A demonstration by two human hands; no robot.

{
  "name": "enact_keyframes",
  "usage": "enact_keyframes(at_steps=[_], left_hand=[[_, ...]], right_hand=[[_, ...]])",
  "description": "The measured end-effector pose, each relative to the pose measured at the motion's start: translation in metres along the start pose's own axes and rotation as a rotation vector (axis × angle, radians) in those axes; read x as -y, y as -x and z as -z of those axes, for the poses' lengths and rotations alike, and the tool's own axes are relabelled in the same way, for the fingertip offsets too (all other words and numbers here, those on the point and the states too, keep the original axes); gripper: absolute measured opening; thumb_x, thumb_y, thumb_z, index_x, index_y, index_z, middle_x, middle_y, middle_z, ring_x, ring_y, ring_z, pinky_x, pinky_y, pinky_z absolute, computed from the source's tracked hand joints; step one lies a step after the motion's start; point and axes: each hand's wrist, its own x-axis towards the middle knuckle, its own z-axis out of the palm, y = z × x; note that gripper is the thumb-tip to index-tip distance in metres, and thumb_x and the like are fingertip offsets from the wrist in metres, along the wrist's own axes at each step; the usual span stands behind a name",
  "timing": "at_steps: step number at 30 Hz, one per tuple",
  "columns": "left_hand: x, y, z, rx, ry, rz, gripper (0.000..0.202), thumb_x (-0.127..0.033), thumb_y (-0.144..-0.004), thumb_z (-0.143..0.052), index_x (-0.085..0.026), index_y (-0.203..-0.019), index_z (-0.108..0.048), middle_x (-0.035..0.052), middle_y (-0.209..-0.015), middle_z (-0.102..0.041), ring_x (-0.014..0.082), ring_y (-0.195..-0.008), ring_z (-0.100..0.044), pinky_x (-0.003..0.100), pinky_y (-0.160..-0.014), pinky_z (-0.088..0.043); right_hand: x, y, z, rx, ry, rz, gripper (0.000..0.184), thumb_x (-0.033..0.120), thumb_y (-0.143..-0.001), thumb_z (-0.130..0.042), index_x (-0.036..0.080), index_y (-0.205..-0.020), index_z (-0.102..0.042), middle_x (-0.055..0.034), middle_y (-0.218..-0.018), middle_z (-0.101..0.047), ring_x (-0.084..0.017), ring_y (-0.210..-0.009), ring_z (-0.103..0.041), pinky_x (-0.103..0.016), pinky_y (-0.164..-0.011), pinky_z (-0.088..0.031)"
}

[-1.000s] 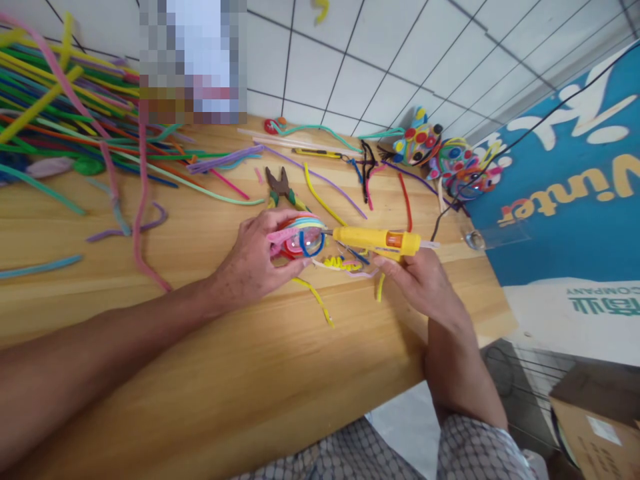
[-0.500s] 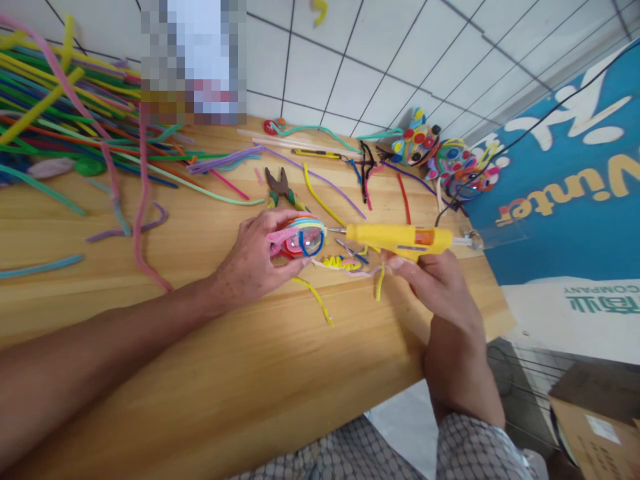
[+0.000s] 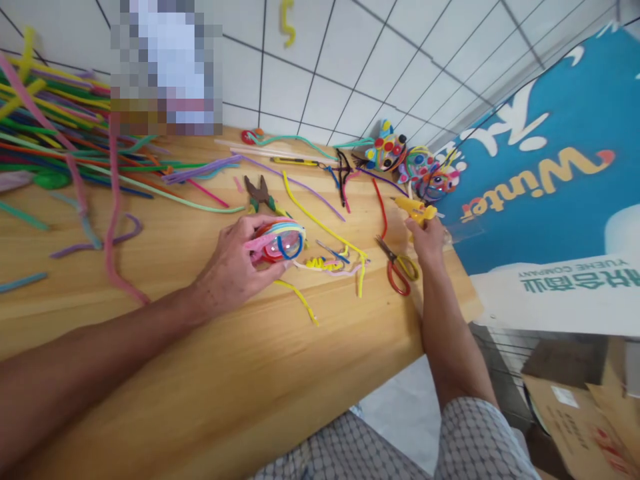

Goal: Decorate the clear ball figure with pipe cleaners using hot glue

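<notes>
My left hand (image 3: 235,263) is closed round a small clear ball wrapped in coloured pipe cleaners (image 3: 281,241), with red, pink, pale yellow and blue strands showing. My right hand (image 3: 429,241) grips a yellow hot glue gun (image 3: 414,209) at the table's right side, its nozzle pointing left. Below it lie scissors (image 3: 399,270) with one red and one yellow handle. Pliers (image 3: 260,191) with green and yellow handles rest just beyond the ball. To the ball's right lie a coiled yellow pipe cleaner (image 3: 316,263) and tweezers-like thin metal tips, too small to make out.
A heap of coloured pipe cleaners (image 3: 60,113) covers the table's left back. A yellow utility knife (image 3: 295,161) and two decorated figures (image 3: 387,148) lie along the wall. A blue printed board (image 3: 540,173) stands at the right, above cardboard boxes (image 3: 570,413).
My right hand has drawn the glue gun away from the ball, off to the right and back, uncovering the scissors. My left hand still holds the ball. The view has shifted slightly.
</notes>
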Motion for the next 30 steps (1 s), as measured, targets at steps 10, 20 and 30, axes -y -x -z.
enact_keyframes(at_steps=[10,20,30], left_hand=[[0.002,-0.002,0.001,0.034,0.024,0.011,0.062,-0.028,-0.092,-0.084,-0.022,-0.146,-0.054,0.0136,-0.146,-0.073,0.0355,-0.130,-0.071,0.061,-0.115,-0.058],[-0.001,-0.003,0.004,0.061,0.054,0.041,0.060,-0.038,-0.094,-0.084,-0.033,-0.146,-0.056,0.0057,-0.149,-0.070,0.0329,-0.140,-0.069,0.058,-0.125,-0.057],[0.004,-0.001,0.004,0.063,-0.010,0.029,0.060,-0.041,-0.096,-0.082,-0.031,-0.148,-0.055,0.0063,-0.150,-0.070,0.0341,-0.139,-0.068,0.060,-0.123,-0.057]], right_hand=[[-0.028,0.022,0.012,-0.034,0.036,-0.063,0.039,0.051,-0.083,-0.081,0.020,-0.103,-0.070,-0.0053,-0.092,-0.072,-0.025,-0.086,-0.064,-0.044,-0.085,-0.059],[0.060,0.127,0.032,0.359,-0.056,0.713,0.012,0.029,-0.107,-0.069,0.026,-0.106,-0.081,-0.0069,-0.098,-0.082,-0.026,-0.096,-0.076,-0.042,-0.089,-0.062],[0.076,0.122,0.015,0.401,0.011,0.849,0.020,0.018,-0.110,-0.063,0.024,-0.112,-0.082,-0.0091,-0.100,-0.081,-0.028,-0.097,-0.075,-0.042,-0.086,-0.058]])
